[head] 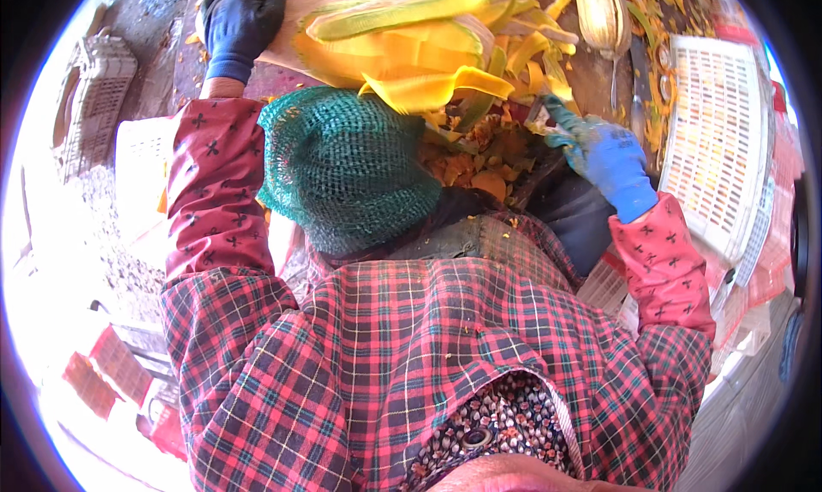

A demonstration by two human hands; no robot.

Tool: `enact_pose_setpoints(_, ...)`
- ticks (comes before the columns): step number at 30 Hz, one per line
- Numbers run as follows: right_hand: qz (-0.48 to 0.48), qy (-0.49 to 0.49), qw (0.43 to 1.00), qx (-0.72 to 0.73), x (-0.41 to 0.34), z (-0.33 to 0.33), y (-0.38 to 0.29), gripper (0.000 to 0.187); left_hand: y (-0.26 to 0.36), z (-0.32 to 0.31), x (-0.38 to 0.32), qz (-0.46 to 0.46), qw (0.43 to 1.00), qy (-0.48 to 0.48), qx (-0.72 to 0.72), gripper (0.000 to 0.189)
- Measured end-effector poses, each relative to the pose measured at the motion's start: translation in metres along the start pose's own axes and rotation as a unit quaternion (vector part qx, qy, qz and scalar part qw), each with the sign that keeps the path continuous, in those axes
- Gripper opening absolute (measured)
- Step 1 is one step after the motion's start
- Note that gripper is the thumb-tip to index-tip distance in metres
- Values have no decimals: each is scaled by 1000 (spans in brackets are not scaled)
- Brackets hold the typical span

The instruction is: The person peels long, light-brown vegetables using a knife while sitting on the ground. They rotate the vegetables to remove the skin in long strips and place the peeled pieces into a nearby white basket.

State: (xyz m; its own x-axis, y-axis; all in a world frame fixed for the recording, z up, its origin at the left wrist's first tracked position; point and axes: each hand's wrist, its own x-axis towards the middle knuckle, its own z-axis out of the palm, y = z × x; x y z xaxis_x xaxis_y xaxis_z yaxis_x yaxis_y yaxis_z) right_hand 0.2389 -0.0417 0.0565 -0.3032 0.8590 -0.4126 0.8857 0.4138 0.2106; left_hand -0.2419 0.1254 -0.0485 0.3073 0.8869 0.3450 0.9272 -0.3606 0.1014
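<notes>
A large, long squash (385, 55) lies across the work surface before me, partly peeled to bright orange flesh. My left hand (244, 26), in a dark blue glove, grips its pale left end. In my blue-gloved right hand (607, 158) is a small peeler (538, 116), just right of the squash; its blade is blurred. A green-edged peel strip (398, 13) lies over the squash's top, and a curled yellow strip (437, 90) hangs along its near side. Green mesh netting (347, 164) bulges below the squash, over what looks like my left knee.
Peel scraps (488, 164) heap between my legs. An unpeeled squash (600, 17) and a knife (638, 74) lie at the upper right, beside a white slatted plastic crate (716, 145). More crates (103, 100) stand at left, with red ones (122, 363) lower down.
</notes>
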Motion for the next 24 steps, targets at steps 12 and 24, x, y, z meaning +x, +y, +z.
enact_pose_setpoints(12,-135,297,914,241,80,-1,-57,52,3,-9,-1,-12,1000,-23,17,31)
enact_pose_setpoints(24,-110,344,885,293,55,21,-69,54,0,-15,2,-27,999,-39,17,32)
